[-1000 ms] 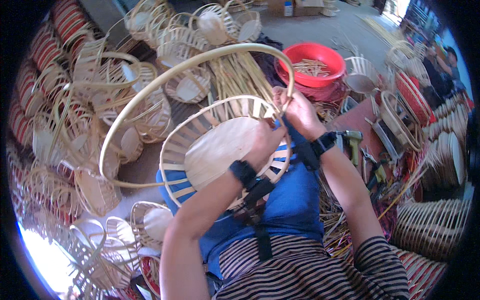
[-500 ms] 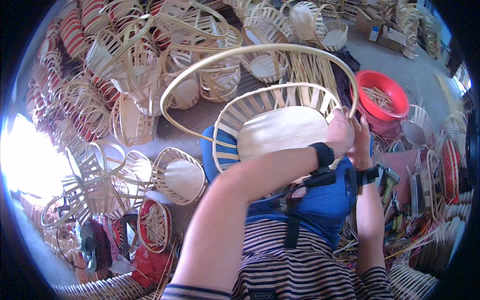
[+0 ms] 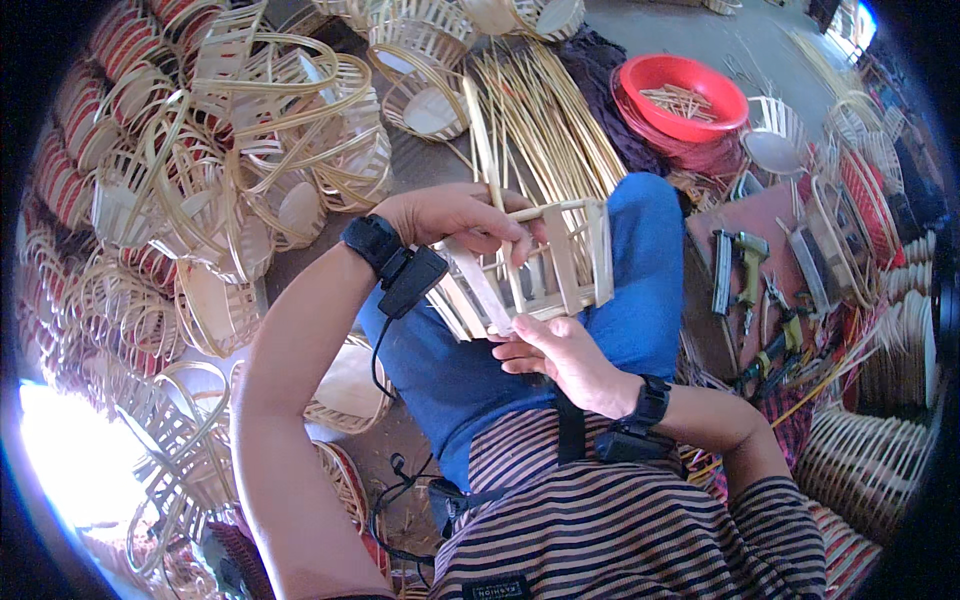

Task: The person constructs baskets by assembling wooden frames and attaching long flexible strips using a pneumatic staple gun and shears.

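A pale woven-wood basket [image 3: 563, 258] is tilted over my lap, its slatted end facing me. Its hoop handle [image 3: 478, 125] points away from me. My left hand [image 3: 460, 218] is closed on the basket's rim near the foot of the handle, fingers curled over the edge. Lower down, my right hand [image 3: 565, 362] pinches the lower edge of the slats between thumb and fingers. The basket's inside is hidden from this side. Both wrists wear black straps with small devices.
Beyond my knees lies a bundle of thin wooden strips [image 3: 550, 120]. A red basin [image 3: 738, 105] with short sticks stands at far right. On a reddish board to the right rest a green-handled power tool [image 3: 750, 262] and pliers. Baskets [image 3: 290, 110] are heaped at left.
The basket has turned from showing its open inside to showing its slatted end. My left hand moved left and up onto the rim; my right hand came down to the lower edge. The view shifted right.
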The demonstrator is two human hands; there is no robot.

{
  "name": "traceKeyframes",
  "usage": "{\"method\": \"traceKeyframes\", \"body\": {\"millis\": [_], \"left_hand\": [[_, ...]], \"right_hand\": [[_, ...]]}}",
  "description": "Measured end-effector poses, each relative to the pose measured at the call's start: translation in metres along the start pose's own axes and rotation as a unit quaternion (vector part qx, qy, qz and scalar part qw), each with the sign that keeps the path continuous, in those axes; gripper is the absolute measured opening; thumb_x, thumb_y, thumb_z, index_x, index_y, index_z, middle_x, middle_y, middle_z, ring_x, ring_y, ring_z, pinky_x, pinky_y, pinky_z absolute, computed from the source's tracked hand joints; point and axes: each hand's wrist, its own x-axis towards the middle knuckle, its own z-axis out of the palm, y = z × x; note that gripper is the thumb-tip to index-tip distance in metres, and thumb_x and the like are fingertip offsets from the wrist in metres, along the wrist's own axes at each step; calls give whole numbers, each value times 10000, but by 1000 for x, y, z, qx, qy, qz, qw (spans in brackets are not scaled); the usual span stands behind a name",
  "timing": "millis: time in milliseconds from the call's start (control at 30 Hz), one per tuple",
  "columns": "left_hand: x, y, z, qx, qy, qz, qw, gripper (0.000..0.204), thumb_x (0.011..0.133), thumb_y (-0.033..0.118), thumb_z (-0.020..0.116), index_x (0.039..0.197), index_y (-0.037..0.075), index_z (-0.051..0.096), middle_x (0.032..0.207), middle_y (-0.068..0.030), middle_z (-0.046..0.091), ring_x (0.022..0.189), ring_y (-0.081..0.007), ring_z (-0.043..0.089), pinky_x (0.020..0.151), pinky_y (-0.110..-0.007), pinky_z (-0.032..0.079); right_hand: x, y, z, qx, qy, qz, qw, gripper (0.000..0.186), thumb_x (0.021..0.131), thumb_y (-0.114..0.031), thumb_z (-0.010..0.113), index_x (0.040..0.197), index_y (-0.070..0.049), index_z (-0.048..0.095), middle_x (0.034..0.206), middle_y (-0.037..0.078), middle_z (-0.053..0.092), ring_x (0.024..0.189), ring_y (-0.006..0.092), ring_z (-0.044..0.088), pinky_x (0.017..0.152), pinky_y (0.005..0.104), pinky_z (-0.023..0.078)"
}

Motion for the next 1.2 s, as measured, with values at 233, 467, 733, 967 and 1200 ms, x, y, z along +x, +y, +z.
{"method": "traceKeyframes", "body": {"millis": [233,467,733,967,1200], "left_hand": [[11,-21,13,423,406,152,796,950,512,309,694,1206,-49,153,1124,-237,347,953,-301,432,840,-318,329],[0,-15,46,462,397,105,786,655,505,126,651,1095,99,367,1008,-166,375,941,-326,405,804,-353,349],[0,-24,51,558,403,100,719,591,534,238,650,1056,113,399,958,-130,385,951,-299,363,799,-388,299],[14,-23,53,565,410,69,713,611,536,269,667,1065,131,395,959,-109,373,941,-288,357,766,-388,306],[19,-20,57,564,399,88,717,627,554,319,660,1084,129,384,972,-115,365,949,-286,359,764,-378,297]], "right_hand": [[12,12,-11,68,51,-5,996,420,799,-350,434,934,45,477,912,141,536,726,173,551,635,257,464],[11,3,-22,38,-34,120,991,392,774,-371,468,885,3,502,867,97,546,731,160,546,613,272,467],[-120,-59,-192,-275,422,-82,860,266,771,-240,452,877,-1,502,826,102,536,703,176,542,617,273,444],[-200,-16,-331,-527,667,130,510,209,758,-218,466,815,-19,490,738,68,508,625,148,508,556,254,416],[-219,-19,-366,-482,673,167,536,159,744,-195,480,754,-36,479,650,34,480,546,121,474,496,234,387]]}}
